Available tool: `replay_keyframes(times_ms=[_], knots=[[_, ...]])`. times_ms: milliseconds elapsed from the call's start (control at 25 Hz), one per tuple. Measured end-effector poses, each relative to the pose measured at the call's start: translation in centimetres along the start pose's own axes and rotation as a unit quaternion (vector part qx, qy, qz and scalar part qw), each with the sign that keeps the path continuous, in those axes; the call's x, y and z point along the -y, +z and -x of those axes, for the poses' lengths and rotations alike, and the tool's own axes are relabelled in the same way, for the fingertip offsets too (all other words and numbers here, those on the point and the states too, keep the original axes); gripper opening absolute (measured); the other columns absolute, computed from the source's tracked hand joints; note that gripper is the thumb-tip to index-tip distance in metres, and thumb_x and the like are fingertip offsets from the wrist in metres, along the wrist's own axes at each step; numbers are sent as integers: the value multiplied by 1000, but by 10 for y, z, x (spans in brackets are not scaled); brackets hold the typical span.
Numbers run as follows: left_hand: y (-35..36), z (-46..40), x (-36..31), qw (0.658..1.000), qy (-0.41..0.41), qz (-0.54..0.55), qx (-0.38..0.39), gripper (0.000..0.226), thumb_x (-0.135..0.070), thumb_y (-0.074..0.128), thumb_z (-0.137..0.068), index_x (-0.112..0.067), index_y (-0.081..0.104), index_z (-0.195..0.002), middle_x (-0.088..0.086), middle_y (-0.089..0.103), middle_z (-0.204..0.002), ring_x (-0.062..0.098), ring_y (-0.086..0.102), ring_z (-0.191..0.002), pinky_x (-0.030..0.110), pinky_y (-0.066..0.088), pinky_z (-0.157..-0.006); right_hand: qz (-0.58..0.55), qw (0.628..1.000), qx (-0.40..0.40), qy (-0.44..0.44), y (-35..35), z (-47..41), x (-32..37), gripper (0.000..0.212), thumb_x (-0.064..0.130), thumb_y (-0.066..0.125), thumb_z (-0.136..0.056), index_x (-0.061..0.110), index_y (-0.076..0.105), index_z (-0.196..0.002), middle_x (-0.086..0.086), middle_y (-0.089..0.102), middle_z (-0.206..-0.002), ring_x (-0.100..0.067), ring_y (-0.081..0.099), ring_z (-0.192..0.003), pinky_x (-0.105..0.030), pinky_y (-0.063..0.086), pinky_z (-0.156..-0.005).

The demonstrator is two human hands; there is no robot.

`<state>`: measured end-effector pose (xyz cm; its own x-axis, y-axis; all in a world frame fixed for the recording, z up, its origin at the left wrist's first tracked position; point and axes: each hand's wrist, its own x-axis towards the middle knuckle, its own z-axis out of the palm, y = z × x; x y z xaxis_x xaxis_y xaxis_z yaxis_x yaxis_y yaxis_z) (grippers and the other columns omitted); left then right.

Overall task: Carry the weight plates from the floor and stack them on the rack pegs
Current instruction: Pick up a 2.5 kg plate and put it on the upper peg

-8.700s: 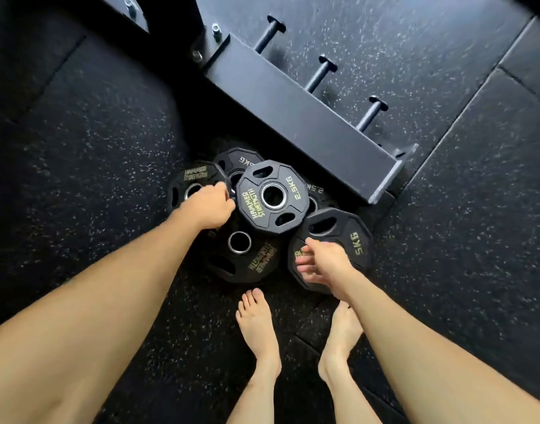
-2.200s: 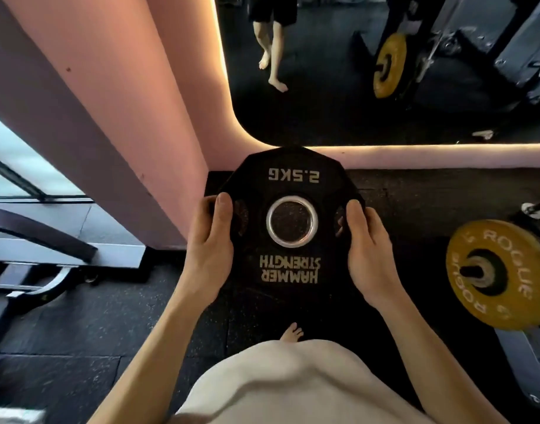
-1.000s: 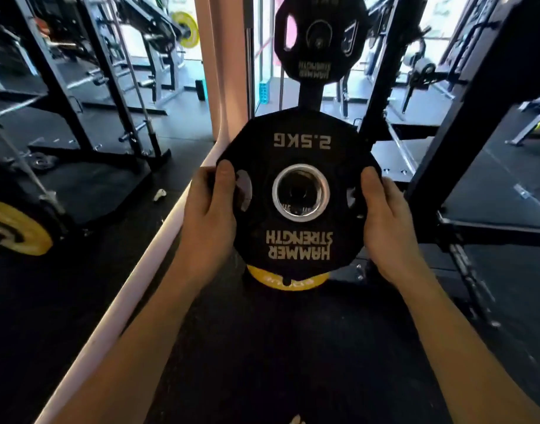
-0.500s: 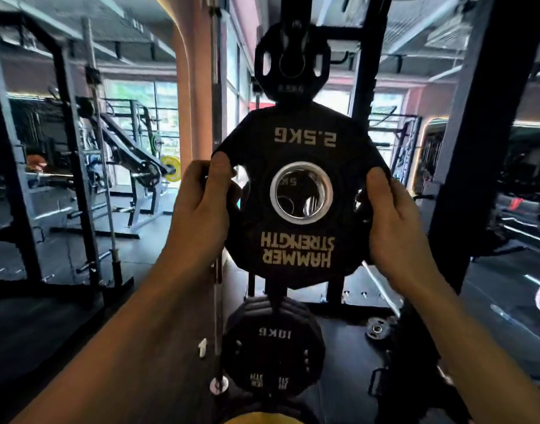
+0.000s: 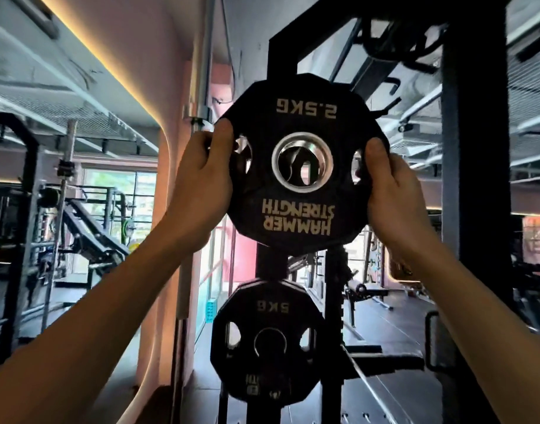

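Gripping the black 2.5 kg plate (image 5: pixel 302 162) at either side, the left hand (image 5: pixel 201 182) and the right hand (image 5: pixel 394 191) hold it upright at head height in the head view, thumbs on its near face and fingers curled behind the rim. Its lettering reads upside down, and its steel-ringed centre hole faces the camera. The plate is raised in front of the black rack upright (image 5: pixel 281 56). Directly below it, a 5 kg plate (image 5: pixel 267 341) hangs on the rack. A barbell (image 5: pixel 201 71) stands on end just left of the raised plate, beside a pink wall (image 5: pixel 134 50).
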<state>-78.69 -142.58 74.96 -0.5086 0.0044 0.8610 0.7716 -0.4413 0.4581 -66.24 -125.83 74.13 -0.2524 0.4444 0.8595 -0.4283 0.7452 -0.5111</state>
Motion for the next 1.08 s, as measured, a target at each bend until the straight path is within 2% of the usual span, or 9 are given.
replay_keyframes(times_ms=[120, 240, 320, 440, 680, 840, 960, 1080], knots=[[9, -35, 12, 1000, 16, -5, -6, 40, -45, 39, -102, -8, 55, -96, -2, 54, -70, 6, 49, -56, 17, 39, -51, -5, 1000, 0, -21, 13, -36, -7, 43, 56, 33, -100, 21, 56, -109, 5, 64, -98, -12, 63, -92, -44, 52, -91], [16, -58, 28, 1000, 14, 1, -2, 46, -46, 37, -102, -5, 57, -101, -2, 53, -68, 7, 48, -56, 19, 38, -51, 14, 999, 7, -30, 27, -62, -17, 65, 74, 31, -87, 20, 57, -111, 0, 67, -104, -19, 65, -98, -51, 51, -92], [20, -72, 36, 1000, 17, -5, -5, 42, -45, 37, -102, -8, 56, -100, -3, 55, -70, 5, 49, -55, 16, 39, -51, 28, 999, 1, -30, 36, -76, -24, 75, 79, 28, -80, 19, 58, -113, -2, 67, -106, -21, 64, -100, -52, 50, -94], [27, -91, 45, 999, 37, -34, -7, 40, -48, 36, -101, -12, 53, -100, -4, 57, -76, 1, 51, -55, 12, 40, -50, 24, 999, -16, -43, 44, -97, -33, 65, 70, 30, -90, 16, 58, -114, -2, 67, -104, -21, 64, -99, -52, 49, -94], [29, -114, 80, 999, 30, -28, 25, 50, -52, 38, -99, -7, 55, -113, -3, 61, -80, 7, 57, -60, 24, 44, -55, -6, 1000, 8, -22, 65, -120, -68, 81, 79, 30, -77, 15, 60, -115, -3, 68, -108, -21, 65, -102, -49, 50, -95], [31, -126, 111, 998, 12, -48, 41, 52, -60, 39, -95, -14, 54, -116, 1, 67, -94, 18, 66, -82, 34, 51, -71, -14, 1000, 24, -1, 79, -134, -93, 82, 82, 30, -77, 18, 60, -120, -2, 69, -109, -22, 65, -103, -50, 50, -96], [36, -128, 129, 997, -4, -53, 52, 52, -54, 36, -99, -12, 52, -126, 2, 66, -106, 16, 66, -93, 29, 53, -74, -26, 999, 37, 13, 86, -143, -112, 72, 76, 34, -84, 19, 61, -117, 0, 70, -109, -19, 66, -104, -49, 49, -98], [41, -132, 143, 996, -12, -76, 55, 47, -51, 34, -101, -12, 53, -121, -7, 62, -98, 3, 61, -84, 13, 46, -64, -22, 998, 46, 24, 94, -152, -128, 78, 81, 34, -78, 20, 64, -116, 2, 72, -107, -19, 67, -104, -48, 49, -98]])
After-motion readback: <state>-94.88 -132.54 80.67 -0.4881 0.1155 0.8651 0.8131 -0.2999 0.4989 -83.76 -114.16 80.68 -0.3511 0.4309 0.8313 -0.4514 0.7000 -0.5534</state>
